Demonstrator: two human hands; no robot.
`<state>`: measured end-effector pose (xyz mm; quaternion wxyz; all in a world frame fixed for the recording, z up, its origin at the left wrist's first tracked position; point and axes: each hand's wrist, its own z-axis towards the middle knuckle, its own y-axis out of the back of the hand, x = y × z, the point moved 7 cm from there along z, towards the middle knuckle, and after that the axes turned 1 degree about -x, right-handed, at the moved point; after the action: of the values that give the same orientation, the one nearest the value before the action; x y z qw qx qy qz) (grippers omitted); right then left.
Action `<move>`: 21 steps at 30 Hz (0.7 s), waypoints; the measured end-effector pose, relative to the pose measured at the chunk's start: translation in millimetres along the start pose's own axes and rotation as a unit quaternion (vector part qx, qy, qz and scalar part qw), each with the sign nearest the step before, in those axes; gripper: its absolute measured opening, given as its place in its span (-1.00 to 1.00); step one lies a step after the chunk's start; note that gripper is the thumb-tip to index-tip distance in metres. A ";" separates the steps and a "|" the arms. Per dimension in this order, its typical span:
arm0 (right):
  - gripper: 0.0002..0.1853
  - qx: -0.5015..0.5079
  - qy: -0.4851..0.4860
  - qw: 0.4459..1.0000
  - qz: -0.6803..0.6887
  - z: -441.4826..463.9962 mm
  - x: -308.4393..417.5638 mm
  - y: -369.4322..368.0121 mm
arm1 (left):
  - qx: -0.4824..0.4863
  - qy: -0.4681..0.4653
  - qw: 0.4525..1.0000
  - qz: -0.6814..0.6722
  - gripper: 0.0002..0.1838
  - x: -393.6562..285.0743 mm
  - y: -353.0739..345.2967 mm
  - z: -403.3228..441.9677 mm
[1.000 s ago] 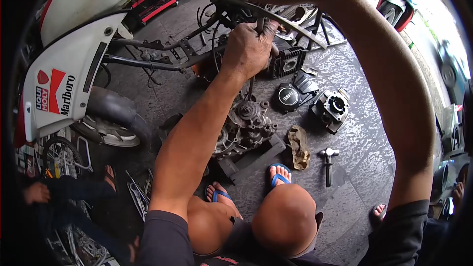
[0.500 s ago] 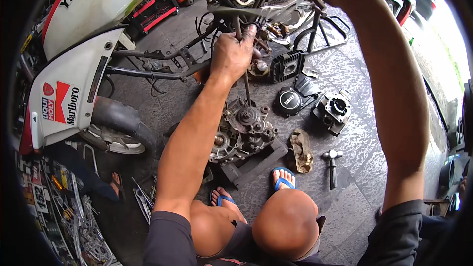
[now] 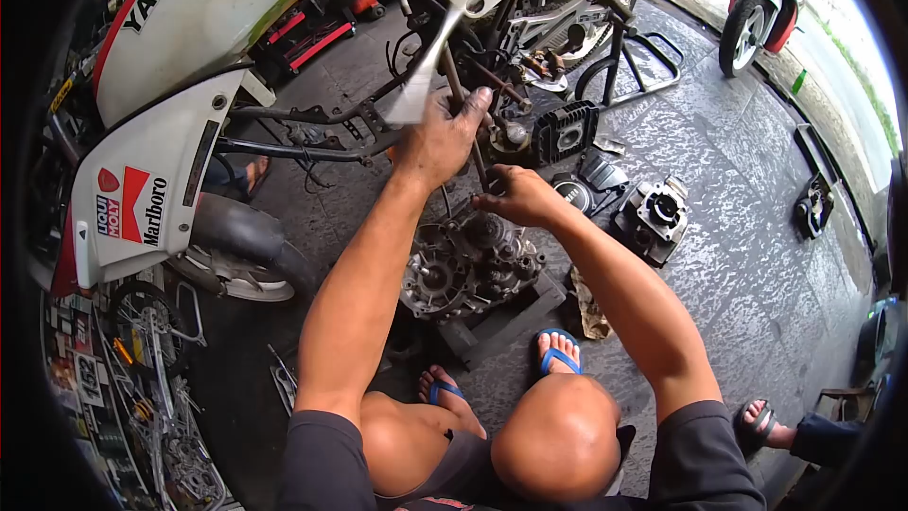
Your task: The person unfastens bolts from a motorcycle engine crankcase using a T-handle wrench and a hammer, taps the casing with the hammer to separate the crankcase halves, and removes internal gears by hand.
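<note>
Blurred bar (image 3: 412, 99), left hand (image 3: 441, 139) around rod (image 3: 453, 74), lower end obscured

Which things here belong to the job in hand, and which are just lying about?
Likely in the job:
Long dark metal rod, held by the left hand and right hand
Grey metal engine casing, below the hands
Dark angular stand, under it

Perhaps lying about:
Black finned rectangular metal part
Silver-and-black metal engine part
Crumpled brown paper-like piece, partly hidden
</note>
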<state>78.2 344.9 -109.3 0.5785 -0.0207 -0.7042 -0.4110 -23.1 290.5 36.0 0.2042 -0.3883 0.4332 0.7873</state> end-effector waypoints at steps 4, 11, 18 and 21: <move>-0.51 -0.005 0.030 0.995 -0.092 19.6 1.2 -12.8 | 0.018 0.001 0.999 0.036 -0.54 7.3 3.9 -2.4; -0.74 0.053 0.041 0.983 -0.174 32.4 -7.9 -33.9 | 0.023 -0.013 0.999 0.044 -0.48 16.7 8.4 -3.0; -0.86 0.071 0.208 0.932 -0.289 1.4 6.5 -11.6 | 0.017 -0.043 0.999 -0.021 -0.46 -14.0 -1.4 -7.8; -0.84 0.033 0.153 0.967 -0.201 -10.2 -14.2 -6.2 | 0.057 -0.064 0.996 -0.007 -0.46 -22.4 -15.9 -12.6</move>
<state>87.9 341.0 -124.6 0.5850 0.2035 -0.6103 -0.4939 6.6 288.9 41.3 0.2583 -0.3280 0.4612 0.7829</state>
